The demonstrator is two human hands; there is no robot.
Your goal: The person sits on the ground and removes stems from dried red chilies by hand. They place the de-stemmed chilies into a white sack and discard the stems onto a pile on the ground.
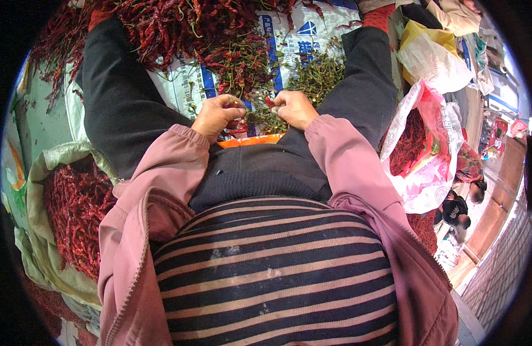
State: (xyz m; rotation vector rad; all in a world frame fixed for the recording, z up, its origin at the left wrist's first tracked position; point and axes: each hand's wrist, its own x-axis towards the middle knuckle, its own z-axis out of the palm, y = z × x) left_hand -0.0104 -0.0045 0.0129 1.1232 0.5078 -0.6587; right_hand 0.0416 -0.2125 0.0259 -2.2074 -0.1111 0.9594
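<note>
Between my legs, my left hand (218, 114) is closed on dried red chilies (236, 126), which show under its fingers. To its right, my right hand (295, 108) pinches a small red chili piece (269, 102) between thumb and fingertips. Below and beyond the hands, green chili stems (320, 75) are heaped on a printed white woven sack (175, 88). A mixed patch of red chilies and stems (244, 65) lies ahead of my hands. Farther off spreads a large pile of dried red chilies (192, 26).
An open woven sack (34, 186) of red chilies stands at my left. On my right is a white and pink plastic sack (452, 129) with chilies inside, and beyond it a yellow and white bag (430, 56). Other people (458, 209) are at the far right.
</note>
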